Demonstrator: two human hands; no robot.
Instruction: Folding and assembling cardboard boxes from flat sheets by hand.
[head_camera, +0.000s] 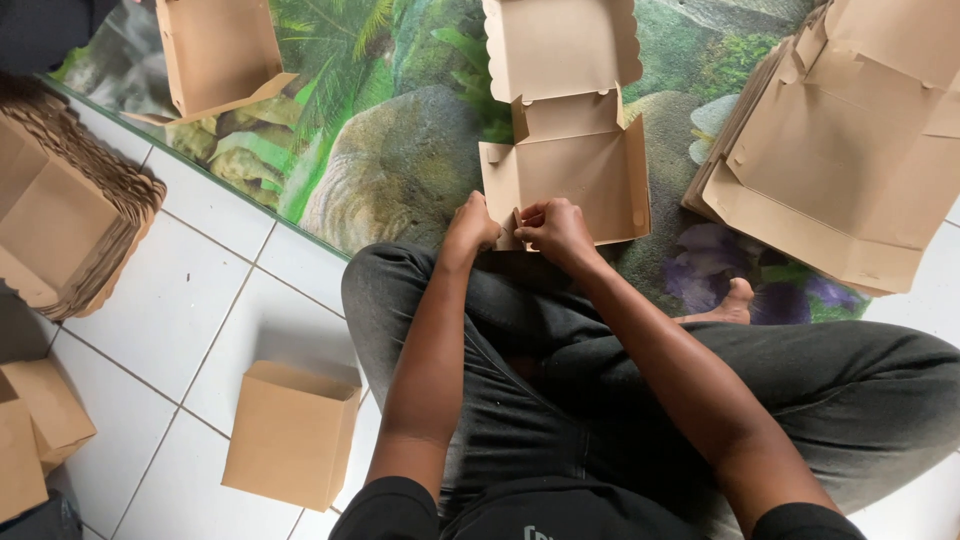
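Note:
A brown cardboard box, partly folded with its scalloped lid open and pointing away from me, rests on the mat in front of my crossed legs. Both hands work at its near left corner. My left hand pinches the corner flap from the left. My right hand pinches the near wall and tab from the right. The two hands almost touch. The box's far and right walls stand upright.
A stack of flat unfolded boxes lies at the right, another stack at the left. A folded box sits on the white tiles near my left knee, another open box at the top left. A printed nature mat covers the floor.

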